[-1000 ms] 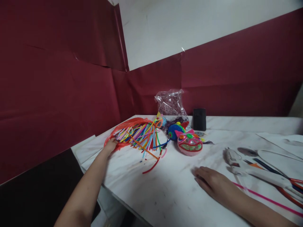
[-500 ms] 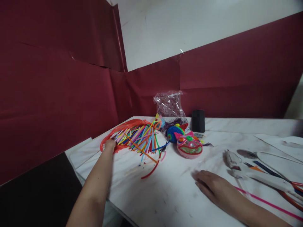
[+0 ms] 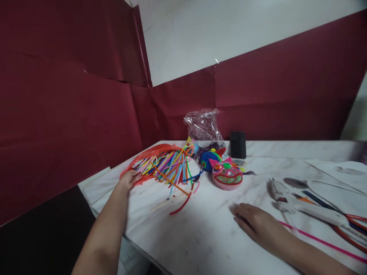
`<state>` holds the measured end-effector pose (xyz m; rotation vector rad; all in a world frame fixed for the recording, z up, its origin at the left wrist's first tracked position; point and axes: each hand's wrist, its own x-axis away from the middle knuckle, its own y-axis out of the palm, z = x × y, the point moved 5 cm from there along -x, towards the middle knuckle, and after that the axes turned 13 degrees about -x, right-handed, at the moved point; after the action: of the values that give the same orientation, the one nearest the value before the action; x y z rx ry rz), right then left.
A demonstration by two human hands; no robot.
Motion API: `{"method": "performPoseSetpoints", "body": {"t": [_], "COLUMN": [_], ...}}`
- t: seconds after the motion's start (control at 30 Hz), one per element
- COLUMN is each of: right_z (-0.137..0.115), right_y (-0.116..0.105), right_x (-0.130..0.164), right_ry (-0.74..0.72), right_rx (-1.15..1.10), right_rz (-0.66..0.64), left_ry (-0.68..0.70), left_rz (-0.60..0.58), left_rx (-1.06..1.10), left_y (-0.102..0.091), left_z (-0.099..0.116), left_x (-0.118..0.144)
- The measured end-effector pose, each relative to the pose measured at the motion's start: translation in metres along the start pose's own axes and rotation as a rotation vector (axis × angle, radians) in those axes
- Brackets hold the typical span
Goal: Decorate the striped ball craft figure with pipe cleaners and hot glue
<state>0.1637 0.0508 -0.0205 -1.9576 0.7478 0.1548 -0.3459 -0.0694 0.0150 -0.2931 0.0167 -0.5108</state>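
Starting with the bundle of coloured fuzzy stems (image 3: 172, 167): lying on the left part of the marbled table (image 3: 177, 244), partly wrapped in a red plastic bag (image 3: 163, 147), fanned out loosely at the right end. Stretching lengthwise from the left hand (image 3: 130, 178) toward the right and a little away, so meeting that hand at the left end only. Far nearer to it than to the right hand (image 3: 250, 217). Crossed on top by an orange stem (image 3: 169, 178), slanting toward a curved red stem (image 3: 181, 206) at the near side. For the left hand: touching at the edge of bag and stems, with fingers partly lost among them; cannot tell whether gripping or only resting. Beyond the fanned end, to the right: near a blue ball (image 3: 208, 160) and a pink ball with ears (image 3: 227, 177). For the right hand: well apart from the bundle, resting palm down on the table, with fingers loosely bent and thumb slightly apart, holding nothing visible. Farther right: on to a white tool (image 3: 318, 212)
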Motion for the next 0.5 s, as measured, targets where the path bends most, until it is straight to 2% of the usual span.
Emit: {"method": "performPoseSetpoints", "body": {"t": [0.1,0.23,0.37,0.5], "right_z": [0.000,0.001,0.001,-0.001], "right_y": [0.000,0.002,0.001,0.001], "right_x": [0.000,0.000,0.001,0.000], "right_ry": [0.002,0.007,0.005,0.002], "right_rx": [0.003,0.020,0.027,0.035], "right_rz": [-0.016,-0.031,-0.023,-0.033], "left_ry": [-0.054,-0.060,-0.006,0.097], "left_rz": [-0.078,-0.083,-0.021,0.113], "left_rx": [0.024,0.007,-0.074,-0.228], "left_y": [-0.008,-0.012,-0.007,-0.002], "left_z": [-0.002,-0.002,-0.003,-0.003], "left_x": [0.009,0.015,0.012,0.005]}}
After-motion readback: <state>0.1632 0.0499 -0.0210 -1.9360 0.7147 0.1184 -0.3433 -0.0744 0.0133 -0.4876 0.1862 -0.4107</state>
